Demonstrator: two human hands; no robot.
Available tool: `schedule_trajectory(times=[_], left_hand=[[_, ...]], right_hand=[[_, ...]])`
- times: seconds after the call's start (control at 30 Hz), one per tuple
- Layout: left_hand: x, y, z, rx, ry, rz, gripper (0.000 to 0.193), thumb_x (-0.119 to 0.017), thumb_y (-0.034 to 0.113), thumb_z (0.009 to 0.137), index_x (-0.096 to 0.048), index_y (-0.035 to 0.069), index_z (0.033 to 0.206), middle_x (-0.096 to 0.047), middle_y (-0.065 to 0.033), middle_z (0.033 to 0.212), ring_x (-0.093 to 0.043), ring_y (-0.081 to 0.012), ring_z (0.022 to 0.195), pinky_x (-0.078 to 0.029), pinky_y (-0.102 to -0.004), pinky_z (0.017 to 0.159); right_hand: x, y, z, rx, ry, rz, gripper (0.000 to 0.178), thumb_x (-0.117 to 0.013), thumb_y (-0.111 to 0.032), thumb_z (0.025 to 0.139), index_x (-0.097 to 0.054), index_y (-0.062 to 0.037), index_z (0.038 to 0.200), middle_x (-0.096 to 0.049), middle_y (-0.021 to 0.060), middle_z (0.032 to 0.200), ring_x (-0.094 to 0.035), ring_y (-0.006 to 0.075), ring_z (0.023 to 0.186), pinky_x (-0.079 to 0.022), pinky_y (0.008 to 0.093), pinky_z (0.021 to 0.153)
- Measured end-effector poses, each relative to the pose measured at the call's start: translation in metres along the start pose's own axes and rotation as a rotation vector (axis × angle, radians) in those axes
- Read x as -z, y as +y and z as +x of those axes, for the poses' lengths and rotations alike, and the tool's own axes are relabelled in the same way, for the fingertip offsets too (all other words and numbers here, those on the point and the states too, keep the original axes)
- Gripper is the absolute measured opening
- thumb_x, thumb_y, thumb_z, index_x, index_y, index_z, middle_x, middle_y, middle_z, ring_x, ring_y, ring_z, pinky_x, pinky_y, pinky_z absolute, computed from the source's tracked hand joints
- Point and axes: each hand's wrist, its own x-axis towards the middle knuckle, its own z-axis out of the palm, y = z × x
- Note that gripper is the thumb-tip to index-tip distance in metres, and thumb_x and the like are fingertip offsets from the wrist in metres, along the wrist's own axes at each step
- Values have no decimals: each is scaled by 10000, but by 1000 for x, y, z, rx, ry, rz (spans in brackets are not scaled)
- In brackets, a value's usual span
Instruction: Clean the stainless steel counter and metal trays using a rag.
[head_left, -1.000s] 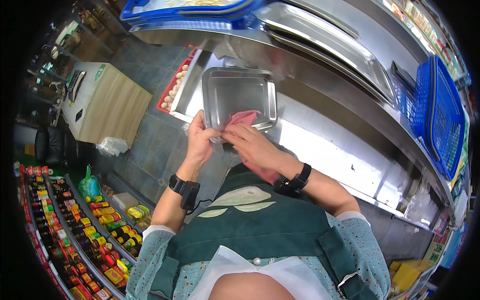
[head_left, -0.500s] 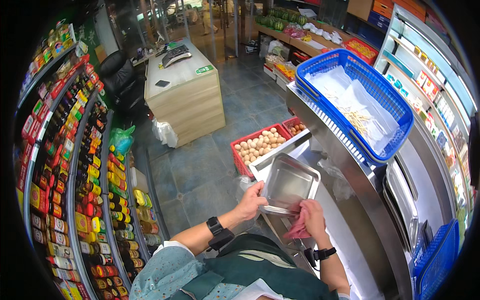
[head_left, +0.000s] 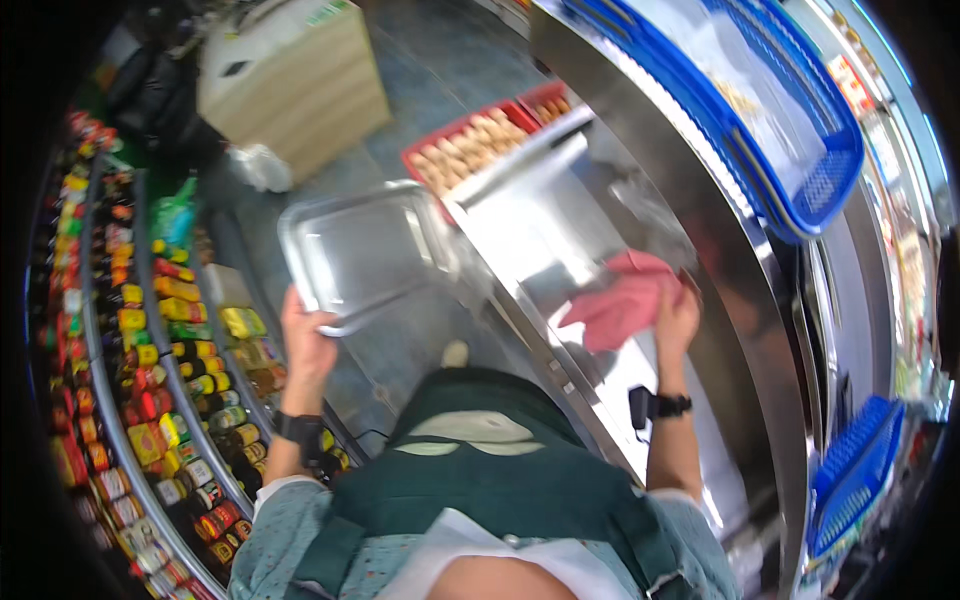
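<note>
Head view: a rectangular metal tray, blurred, its inside facing the camera, is held over the floor just left of the steel counter, the person's left hand gripping its near left corner with the thumb on the rim. (The fingers beneath are hidden.) The right hand, well apart from the left, clutches a bunched pink cloth over the counter; whether the fabric touches the metal below, one cannot tell. Black bands circle both wrists, and a dark green apron with a pale leaf-like design covers the person's front, at the counter's left side. By the counter's far left end sit two red crates, the larger one filled with pale brown eggs. A blue basket with a white liner rests atop the counter's raised level; a second blue basket stands toward its near right end. Well left of the counter is a wood-grained desk, a white plastic bag at its side. Rows of bottles and jars line up farther left of the counter.
</note>
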Motion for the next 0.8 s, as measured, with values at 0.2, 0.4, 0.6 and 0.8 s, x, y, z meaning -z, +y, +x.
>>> schedule_trajectory(times=[0.2,0.4,0.6,0.8], left_hand=[[30,-33,7,105,51,42,626,-503,-113,615,-468,14,1228,-571,-73,1090,-565,-195,1005,-457,-302,878],[32,-39,-18,199,138,64,655,-485,-75,607,-448,7,1257,-574,-79,1099,-572,-200,1009,-455,-307,896],[55,-37,-26,174,231,120,602,-550,-42,609,-480,26,1202,-580,-57,1065,-579,-184,965,-458,-297,880],[73,-38,-30,161,338,104,613,-527,-54,590,-495,42,1194,-588,-36,1042,-582,-169,942,-460,-287,868]], right_hand=[[-98,74,-85,0,-267,-345,777,-687,-400,787,-365,-5,1374,-330,327,1373,-268,491,1306,-225,596,1043],[-182,59,-55,81,-261,-605,778,-582,-413,855,-290,53,1406,-261,303,1443,-166,465,1381,-120,621,1084],[-266,80,86,7,-113,-297,633,-462,-343,920,-323,51,1396,-250,232,1496,-144,359,1423,-102,606,1100],[-336,35,117,370,-210,-348,511,-488,-272,886,-451,-53,1346,-363,164,1459,-239,307,1402,-135,559,1116]])
